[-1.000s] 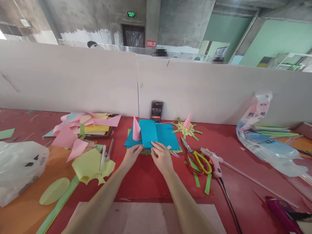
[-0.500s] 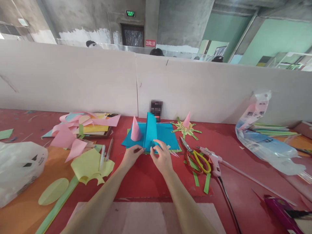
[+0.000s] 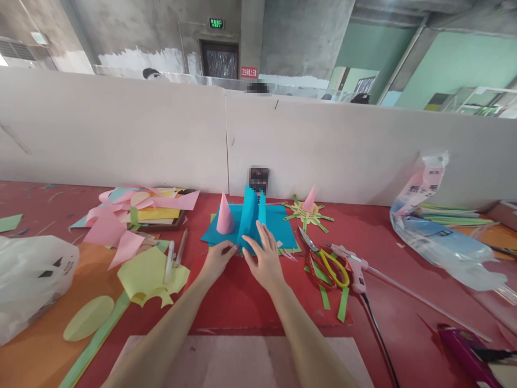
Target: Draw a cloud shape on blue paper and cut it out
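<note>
A blue sheet of paper (image 3: 285,223) lies in the middle of the table, with a folded blue paper strip (image 3: 249,213) standing up on it. My left hand (image 3: 218,258) pinches the near edge of the folded blue paper, thumb and index finger together. Against the strip's right side, my right hand (image 3: 264,261) is open with its fingers spread, touching the blue paper. A narrow upright flap shows beyond its fingertips. Just left of the strip stands a pink paper cone (image 3: 225,215). Right of the sheet is a yellow-green paper piece with radiating strips (image 3: 309,213), topped by a pink cone.
Scissors (image 3: 325,264) with yellow and red handles and a pink glue gun (image 3: 355,269) lie to the right. Paper scraps (image 3: 137,207) are heaped at left, near a white plastic bag (image 3: 36,285). A white partition (image 3: 343,145) borders the table's back.
My right hand has gone from curled fingers to spread ones. The blue strip has parted, and a second upright flap now shows at its right. My left hand has barely moved.
</note>
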Motion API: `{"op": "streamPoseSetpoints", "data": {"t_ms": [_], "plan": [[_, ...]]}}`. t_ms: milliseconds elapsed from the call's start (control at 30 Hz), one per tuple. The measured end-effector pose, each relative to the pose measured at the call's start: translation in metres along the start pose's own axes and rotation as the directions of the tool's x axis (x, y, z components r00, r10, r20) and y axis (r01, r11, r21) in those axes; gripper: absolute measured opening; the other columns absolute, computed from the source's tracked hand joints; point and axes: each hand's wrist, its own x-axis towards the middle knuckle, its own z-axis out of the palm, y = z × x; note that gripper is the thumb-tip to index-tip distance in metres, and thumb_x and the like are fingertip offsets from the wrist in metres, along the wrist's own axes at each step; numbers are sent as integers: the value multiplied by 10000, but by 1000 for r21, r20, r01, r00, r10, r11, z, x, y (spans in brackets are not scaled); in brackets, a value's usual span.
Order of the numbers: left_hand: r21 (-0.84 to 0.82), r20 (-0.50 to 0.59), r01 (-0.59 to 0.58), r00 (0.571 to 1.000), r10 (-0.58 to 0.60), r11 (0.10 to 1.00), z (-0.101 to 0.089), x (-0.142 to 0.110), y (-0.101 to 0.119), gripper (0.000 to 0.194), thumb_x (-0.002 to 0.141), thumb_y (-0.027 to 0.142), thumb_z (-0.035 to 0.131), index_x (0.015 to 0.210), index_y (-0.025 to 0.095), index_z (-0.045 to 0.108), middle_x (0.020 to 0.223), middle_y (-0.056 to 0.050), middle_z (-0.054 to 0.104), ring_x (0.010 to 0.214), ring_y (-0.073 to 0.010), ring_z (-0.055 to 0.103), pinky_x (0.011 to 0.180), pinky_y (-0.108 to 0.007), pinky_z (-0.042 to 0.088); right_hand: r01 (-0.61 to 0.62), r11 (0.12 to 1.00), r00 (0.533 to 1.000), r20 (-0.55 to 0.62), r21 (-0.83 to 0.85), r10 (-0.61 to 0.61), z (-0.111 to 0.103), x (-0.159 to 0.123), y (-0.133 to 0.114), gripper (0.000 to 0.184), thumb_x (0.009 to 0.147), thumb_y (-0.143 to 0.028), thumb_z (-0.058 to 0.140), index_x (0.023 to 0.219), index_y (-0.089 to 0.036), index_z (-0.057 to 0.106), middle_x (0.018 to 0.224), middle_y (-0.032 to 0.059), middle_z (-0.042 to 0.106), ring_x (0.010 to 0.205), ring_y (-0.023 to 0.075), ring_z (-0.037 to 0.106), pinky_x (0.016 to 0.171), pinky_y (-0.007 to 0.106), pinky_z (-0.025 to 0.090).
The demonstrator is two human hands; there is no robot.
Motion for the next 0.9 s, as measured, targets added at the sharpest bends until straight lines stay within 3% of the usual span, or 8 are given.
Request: {"op": "streamPoseSetpoints", "data": {"t_ms": [100, 200, 333, 467, 533, 733, 900], "plan": [[6, -5, 3, 1000, -3, 1000, 0, 0, 1, 322, 809, 436, 474, 641, 182, 579, 672, 1, 645, 693, -167, 589, 674, -245, 428, -116, 991, 976, -195, -71, 100, 0, -1, 6, 246, 893, -208, 414, 1056, -200, 599, 1434, 91, 330, 1337, 261, 248, 1043, 530, 265], [7, -16, 7, 1000, -7, 1000, 1, 1, 0, 322, 807, 425, 476, 621, 179, 571, 666, 1, 632, 695, -164, 579, 674, -241, 422, -114, 988, 950, -302, -105, 77, -3, -2, 6, 260, 884, -128, 377, 1037, -179, 581, 1394, 109, 390, 1316, 240, 299, 1050, 536, 244], [-8, -27, 11, 1000, -11, 1000, 1, 1, -2, 323, 802, 430, 479, 616, 180, 564, 651, 6, 627, 679, -162, 584, 666, -243, 430, -36, 995, 990, -139, -88, 24, 2, -3, -1, 435, 847, -110, 367, 1272, -177, 431, 1404, 102, 377, 1332, 222, 268, 1067, 507, 231], [-48, -37, 14, 999, -16, 999, 0, 2, -2, 314, 805, 435, 473, 655, 179, 576, 664, -1, 650, 674, -162, 606, 683, -251, 460, -78, 992, 994, 74, -99, 86, 18, -8, 3, 676, 818, -266, 478, 1415, -114, 201, 1435, 121, 323, 1349, 241, 215, 1069, 463, 244], [-58, -46, 14, 999, -17, 998, -1, 2, -2, 318, 802, 439, 479, 652, 177, 581, 669, -8, 654, 684, -168, 613, 686, -255, 470, -160, 977, 980, 96, -138, 174, 24, -11, 10, 680, 809, -315, 507, 1402, -104, 249, 1424, 133, 343, 1334, 263, 245, 1052, 462, 259], [-75, -61, -4, 998, 0, 997, 3, 2, -6, 364, 836, 441, 418, 694, 170, 616, 679, -26, 670, 699, -186, 633, 702, -281, 494, -420, 897, 893, 115, -138, 436, 22, -12, 23, 304, 872, -197, 403, 1068, -119, 622, 1224, 146, 562, 1164, 284, 457, 972, 411, 312], [-32, -197, -30, 980, 23, 999, 2, -3, -3, 329, 863, 399, 395, 894, 171, 630, 910, -64, 669, 880, -206, 620, 784, -310, 484, -545, 834, 833, 63, -79, 550, 15, -6, 25, 400, 927, -279, 286, 897, -95, 639, 932, 193, 642, 925, 290, 573, 779, 369, 395]]}}
